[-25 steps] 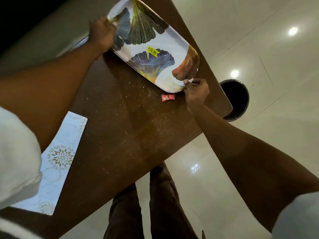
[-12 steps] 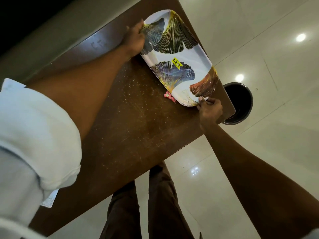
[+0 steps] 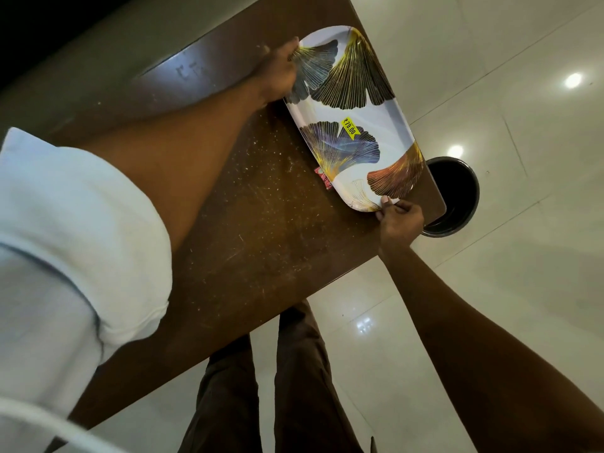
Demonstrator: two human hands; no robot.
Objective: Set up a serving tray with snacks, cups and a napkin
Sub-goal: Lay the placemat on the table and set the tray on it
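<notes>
A long oval white serving tray (image 3: 392, 125) printed with dark and gold fan leaves, a yellow price sticker on it, lies on the brown wooden table (image 3: 248, 223) near its right end. My left hand (image 3: 277, 73) grips the tray's far rim. My right hand (image 3: 398, 220) pinches its near rim, thumb on top. A small red snack wrapper (image 3: 323, 178) peeks out from under the tray's left edge, mostly hidden. No cups are in view.
A round dark bin (image 3: 457, 197) stands on the glossy tiled floor just past the table's right end. My legs (image 3: 287, 387) stand at the table's near edge. The table top is scratched and speckled.
The tray has been swung round and shifted toward the table's right end, and it now covers most of the red wrapper. The patterned napkin at the left has left the view.
</notes>
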